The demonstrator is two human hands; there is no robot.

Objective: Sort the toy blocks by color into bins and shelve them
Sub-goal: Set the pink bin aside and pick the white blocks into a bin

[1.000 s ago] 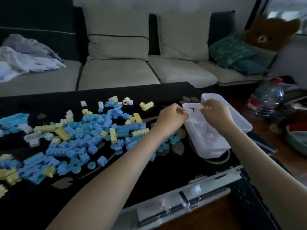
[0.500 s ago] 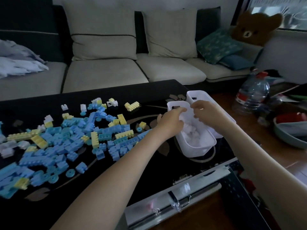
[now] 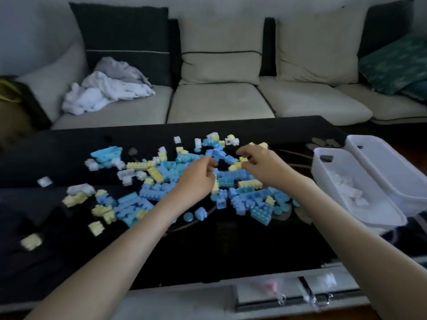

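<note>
Blocks (image 3: 150, 192) lie heaped under curled left hand (image 3: 198, 179) and right hand (image 3: 263, 165); whether either grips one is unclear.

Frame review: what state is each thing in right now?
left hand: fingers curled over the blocks, grip unclear.
right hand: fingers curled over the blocks, grip unclear.
blocks: loose, colors mixed, on the table.
near bin: upright, open, white blocks inside.
far bin: upright, open, no blocks visible inside.
</note>
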